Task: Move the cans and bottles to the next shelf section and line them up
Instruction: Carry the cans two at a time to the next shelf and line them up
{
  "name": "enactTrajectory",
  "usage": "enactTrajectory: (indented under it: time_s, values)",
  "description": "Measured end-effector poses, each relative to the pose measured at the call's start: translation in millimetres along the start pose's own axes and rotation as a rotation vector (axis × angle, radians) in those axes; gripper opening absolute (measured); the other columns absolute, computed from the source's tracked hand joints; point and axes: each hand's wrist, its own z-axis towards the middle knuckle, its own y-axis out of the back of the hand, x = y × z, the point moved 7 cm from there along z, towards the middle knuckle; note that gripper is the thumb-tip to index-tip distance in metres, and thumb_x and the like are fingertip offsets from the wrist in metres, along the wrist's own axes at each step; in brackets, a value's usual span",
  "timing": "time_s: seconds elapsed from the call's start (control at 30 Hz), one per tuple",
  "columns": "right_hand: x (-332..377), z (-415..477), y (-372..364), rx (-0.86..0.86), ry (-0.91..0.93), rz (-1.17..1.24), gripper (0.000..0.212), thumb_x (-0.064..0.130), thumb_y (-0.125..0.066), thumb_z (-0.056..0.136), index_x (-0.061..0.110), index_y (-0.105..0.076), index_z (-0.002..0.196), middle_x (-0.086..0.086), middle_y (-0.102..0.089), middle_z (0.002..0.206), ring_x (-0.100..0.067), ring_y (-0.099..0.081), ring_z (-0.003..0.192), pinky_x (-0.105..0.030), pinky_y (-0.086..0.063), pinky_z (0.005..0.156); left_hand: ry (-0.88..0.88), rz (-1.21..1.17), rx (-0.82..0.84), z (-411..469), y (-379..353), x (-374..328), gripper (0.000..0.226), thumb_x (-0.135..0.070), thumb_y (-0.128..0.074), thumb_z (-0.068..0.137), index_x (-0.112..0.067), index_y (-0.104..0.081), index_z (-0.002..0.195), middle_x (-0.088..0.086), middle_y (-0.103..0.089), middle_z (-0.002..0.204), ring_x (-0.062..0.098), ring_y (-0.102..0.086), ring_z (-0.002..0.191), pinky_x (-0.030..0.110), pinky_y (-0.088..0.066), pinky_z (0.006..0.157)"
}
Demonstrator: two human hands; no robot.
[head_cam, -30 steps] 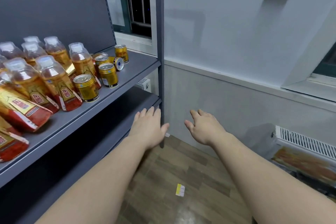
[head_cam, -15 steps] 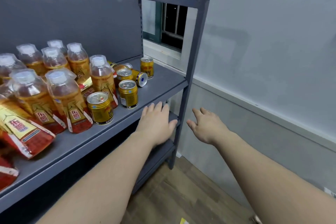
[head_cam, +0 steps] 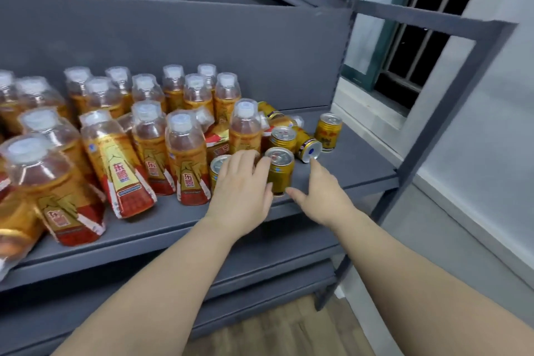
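Several orange drink bottles (head_cam: 187, 159) with clear caps crowd the grey shelf (head_cam: 346, 170). To their right stand gold cans. One gold can (head_cam: 279, 170) stands at the shelf's front, between my two hands. My left hand (head_cam: 241, 182) lies with straight fingers over another gold can (head_cam: 218, 166), partly hiding it. My right hand (head_cam: 320, 193) is spread open just right of the middle can, thumb near its base. Behind stand a third can (head_cam: 284, 137), a can lying on its side (head_cam: 309, 149) and an upright can (head_cam: 328, 131).
The shelf's grey upright post (head_cam: 439, 124) closes the right end. A grey back panel (head_cam: 202, 46) stands behind the drinks. A lower shelf (head_cam: 260, 269) runs under my arms. A barred window (head_cam: 410, 46) and pale wall lie to the right.
Both hands rose from below the shelf edge onto the shelf and reached the front gold cans. The view swung left and closer to the drinks.
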Motion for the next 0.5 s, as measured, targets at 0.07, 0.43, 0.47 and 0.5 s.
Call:
enactTrajectory:
  time_s: [0.07,0.43,0.47,0.5]
  values:
    - [8.7,13.6,-1.7,-0.009,0.046,0.088,0.098,0.053,-0.071,0.084,0.016,-0.016,0.157,-0.009,-0.04,0.153,-0.031,-0.039,0.139,-0.049,-0.041,0.109,0.069,0.05,-0.061,-4.7,7.1,9.7,0.039,-0.021,-0.071,0.081,-0.006,-0.061,0.115,0.015,-0.056,0.116,0.035,-0.053,0.11,0.048,-0.047,0.093]
    - [27.1,48.3,-24.0,0.016,0.198,0.294,0.095,0.042,-0.08,0.081,0.02,-0.021,0.151,-0.004,-0.041,0.148,-0.025,-0.045,0.134,-0.045,-0.046,0.106,0.596,0.062,-0.063,-41.1,2.1,37.3,0.064,-0.036,-0.067,0.091,-0.008,-0.041,0.142,0.011,-0.051,0.128,0.029,-0.051,0.117,0.043,-0.048,0.095]
    - [26.9,49.5,-24.7,0.02,0.202,0.301,0.092,0.041,-0.08,0.081,0.02,-0.022,0.15,-0.004,-0.042,0.147,-0.025,-0.046,0.133,-0.045,-0.047,0.105,0.661,0.01,-0.063,-43.0,0.5,38.7,0.066,-0.038,-0.065,0.092,-0.009,-0.037,0.144,0.01,-0.049,0.13,0.028,-0.05,0.119,0.042,-0.048,0.096]
    - [26.5,50.7,-25.4,0.024,0.206,0.31,0.091,0.04,-0.08,0.082,0.02,-0.023,0.149,-0.004,-0.043,0.147,-0.025,-0.047,0.132,-0.045,-0.048,0.105,0.725,-0.045,-0.072,-44.2,-1.1,40.2,0.068,-0.039,-0.064,0.093,-0.01,-0.033,0.145,0.01,-0.048,0.132,0.028,-0.051,0.121,0.041,-0.048,0.097]
